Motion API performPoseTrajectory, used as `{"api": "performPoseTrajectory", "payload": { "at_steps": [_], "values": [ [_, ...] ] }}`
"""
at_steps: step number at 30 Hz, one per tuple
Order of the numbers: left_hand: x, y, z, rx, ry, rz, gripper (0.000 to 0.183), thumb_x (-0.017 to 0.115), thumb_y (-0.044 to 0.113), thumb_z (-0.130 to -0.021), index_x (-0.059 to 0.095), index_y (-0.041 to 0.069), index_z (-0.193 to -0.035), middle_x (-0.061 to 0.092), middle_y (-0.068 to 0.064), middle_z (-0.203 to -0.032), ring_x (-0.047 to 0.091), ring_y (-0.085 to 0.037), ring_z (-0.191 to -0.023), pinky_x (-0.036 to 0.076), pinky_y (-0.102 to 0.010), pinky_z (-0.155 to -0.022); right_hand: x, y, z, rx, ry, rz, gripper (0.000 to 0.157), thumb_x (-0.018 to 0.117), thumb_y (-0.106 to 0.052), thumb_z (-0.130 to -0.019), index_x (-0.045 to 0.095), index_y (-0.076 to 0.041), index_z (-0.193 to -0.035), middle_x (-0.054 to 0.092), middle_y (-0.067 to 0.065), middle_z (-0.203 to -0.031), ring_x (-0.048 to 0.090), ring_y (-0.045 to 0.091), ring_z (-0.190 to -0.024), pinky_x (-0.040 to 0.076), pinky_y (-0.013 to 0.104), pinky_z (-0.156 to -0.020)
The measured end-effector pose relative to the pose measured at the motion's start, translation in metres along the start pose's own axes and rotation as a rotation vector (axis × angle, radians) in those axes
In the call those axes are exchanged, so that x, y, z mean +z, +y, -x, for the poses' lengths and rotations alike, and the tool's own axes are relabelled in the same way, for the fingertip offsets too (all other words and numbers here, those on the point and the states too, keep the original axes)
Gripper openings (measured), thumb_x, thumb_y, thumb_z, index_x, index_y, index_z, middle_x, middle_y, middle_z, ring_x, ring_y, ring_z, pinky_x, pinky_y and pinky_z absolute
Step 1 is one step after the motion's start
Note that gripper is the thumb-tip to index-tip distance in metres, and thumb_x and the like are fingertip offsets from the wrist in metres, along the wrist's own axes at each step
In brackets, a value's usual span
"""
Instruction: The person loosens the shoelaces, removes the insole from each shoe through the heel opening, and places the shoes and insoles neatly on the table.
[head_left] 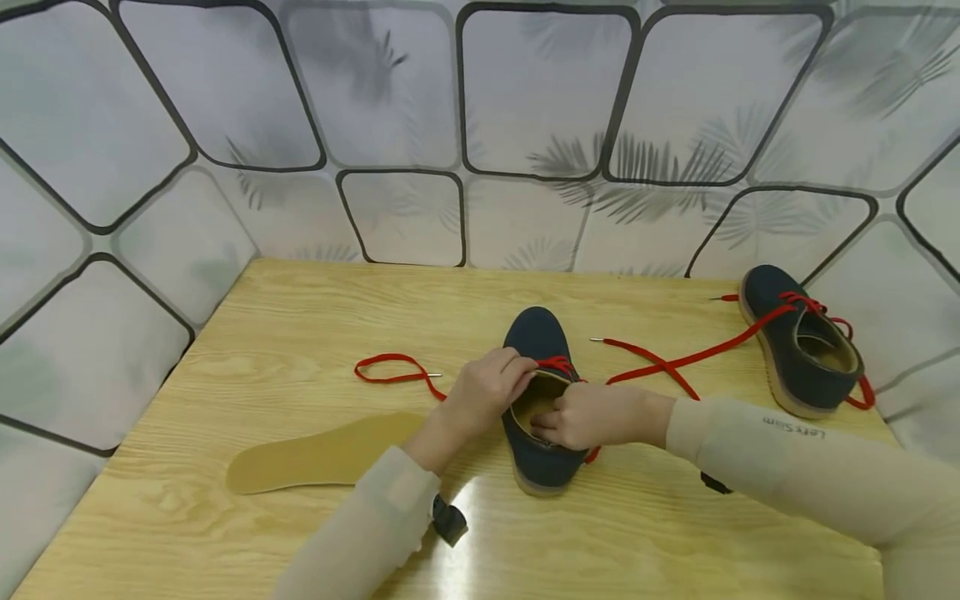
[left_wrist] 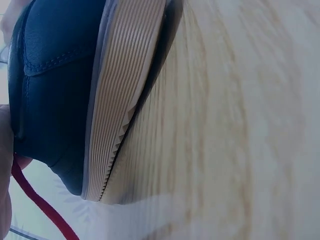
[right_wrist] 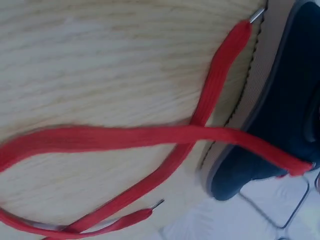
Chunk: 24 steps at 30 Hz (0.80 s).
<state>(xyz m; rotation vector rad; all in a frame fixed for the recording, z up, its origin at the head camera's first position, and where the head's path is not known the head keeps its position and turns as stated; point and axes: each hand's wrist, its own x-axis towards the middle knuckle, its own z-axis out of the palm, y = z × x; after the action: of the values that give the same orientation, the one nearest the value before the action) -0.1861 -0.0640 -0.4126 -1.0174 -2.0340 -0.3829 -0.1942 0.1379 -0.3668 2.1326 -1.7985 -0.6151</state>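
A navy shoe (head_left: 537,333) with red laces stands on the table, toe pointing away from me. My left hand (head_left: 483,385) grips the left edge of its opening near the laces. In the left wrist view, parts of that hand show beside the shoe's navy side (left_wrist: 60,95) and ribbed sole (left_wrist: 125,75). My right hand (head_left: 592,415) reaches into the opening at the heel end with bent fingers; whether they pinch or press something inside is hidden. A tan insole (head_left: 322,454) lies flat on the table to the left, partly behind my left forearm.
Another navy shoe (head_left: 813,387) stands at the far right of the table (head_left: 315,317). Its red lace (head_left: 720,346) trails left towards the first shoe; in the right wrist view, red laces (right_wrist: 115,137) cross. A looped lace (head_left: 390,358) lies left of the first shoe. Patterned panels rise behind.
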Motion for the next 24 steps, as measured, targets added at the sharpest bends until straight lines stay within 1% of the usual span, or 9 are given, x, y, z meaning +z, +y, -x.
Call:
{"api": "performPoseTrajectory", "payload": {
  "at_steps": [4,6,8,10,12,14,19,21,24],
  "values": [
    [-0.001,0.0,0.0,0.011,0.0,0.002,0.01,0.07,0.011,-0.085,0.067,0.003,-0.09,0.061,-0.004,-0.078,0.059,-0.013,-0.067,0.052,-0.018,-0.061,-0.002,-0.002,0.004,0.1,0.03,-0.218,0.037,0.071,-0.009,-0.083,0.063,-0.012,-0.119,0.065,-0.002,-0.115,0.065,0.006,-0.079,0.049,0.016,-0.059],
    [-0.002,0.0,0.0,0.015,-0.001,0.003,0.009,0.07,0.011,-0.085,0.067,0.003,-0.089,0.06,-0.004,-0.078,0.058,-0.012,-0.066,0.052,-0.018,-0.06,-0.005,-0.004,0.005,0.125,0.024,-0.275,0.037,0.072,-0.007,-0.082,0.064,-0.012,-0.117,0.064,-0.002,-0.115,0.065,0.006,-0.08,0.049,0.015,-0.058],
    [-0.002,0.0,0.0,0.013,0.002,0.002,0.01,0.071,0.011,-0.084,0.067,0.003,-0.089,0.06,-0.004,-0.078,0.058,-0.012,-0.066,0.052,-0.018,-0.059,-0.006,-0.004,0.004,0.126,-0.003,-0.226,0.032,0.072,-0.01,-0.082,0.065,-0.014,-0.113,0.064,-0.004,-0.114,0.063,0.005,-0.076,0.046,0.015,-0.053],
    [-0.002,-0.001,0.0,0.01,0.01,-0.001,0.012,0.074,0.01,-0.081,0.067,0.003,-0.088,0.06,-0.004,-0.077,0.058,-0.012,-0.066,0.051,-0.018,-0.059,-0.007,-0.004,0.002,0.107,-0.025,-0.139,0.021,0.072,-0.013,-0.082,0.067,-0.017,-0.102,0.064,-0.008,-0.106,0.059,0.003,-0.068,0.04,0.016,-0.047],
    [-0.001,-0.001,0.0,0.011,0.021,-0.008,0.014,0.076,0.01,-0.079,0.067,0.003,-0.088,0.06,-0.004,-0.077,0.058,-0.012,-0.065,0.051,-0.018,-0.058,-0.006,-0.003,0.0,0.077,-0.02,-0.053,0.011,0.072,-0.017,-0.082,0.068,-0.019,-0.092,0.064,-0.01,-0.096,0.053,0.003,-0.061,0.033,0.017,-0.042],
    [-0.001,-0.002,0.0,0.014,0.024,-0.012,0.014,0.075,0.011,-0.08,0.067,0.003,-0.088,0.06,-0.004,-0.076,0.058,-0.012,-0.065,0.051,-0.018,-0.058,-0.003,-0.002,-0.002,0.049,0.014,-0.011,0.004,0.072,-0.02,-0.082,0.068,-0.02,-0.084,0.063,-0.011,-0.087,0.053,0.003,-0.059,0.033,0.018,-0.041],
    [0.001,-0.002,0.001,0.009,0.028,-0.008,0.011,0.073,0.011,-0.083,0.067,0.003,-0.088,0.06,-0.004,-0.077,0.058,-0.012,-0.065,0.051,-0.018,-0.058,0.004,0.004,-0.006,-0.045,0.114,0.045,0.009,0.069,-0.022,-0.084,0.066,-0.018,-0.076,0.056,-0.009,-0.07,0.05,0.005,-0.055,0.032,0.019,-0.042],
    [0.003,-0.002,0.002,0.01,0.032,-0.005,0.011,0.073,0.01,-0.082,0.067,0.003,-0.088,0.06,-0.004,-0.077,0.057,-0.012,-0.065,0.051,-0.018,-0.058,0.006,0.006,-0.007,-0.074,0.126,0.062,0.009,0.069,-0.023,-0.084,0.066,-0.019,-0.076,0.054,-0.009,-0.069,0.049,0.006,-0.057,0.031,0.02,-0.043],
    [0.005,-0.001,0.002,0.017,0.037,-0.002,0.011,0.073,0.01,-0.082,0.067,0.003,-0.088,0.06,-0.004,-0.076,0.057,-0.012,-0.064,0.051,-0.018,-0.058,0.008,0.006,-0.008,-0.069,0.107,0.028,0.006,0.068,-0.023,-0.084,0.068,-0.02,-0.08,0.057,-0.009,-0.073,0.052,0.007,-0.063,0.034,0.02,-0.046]
  ]
}}
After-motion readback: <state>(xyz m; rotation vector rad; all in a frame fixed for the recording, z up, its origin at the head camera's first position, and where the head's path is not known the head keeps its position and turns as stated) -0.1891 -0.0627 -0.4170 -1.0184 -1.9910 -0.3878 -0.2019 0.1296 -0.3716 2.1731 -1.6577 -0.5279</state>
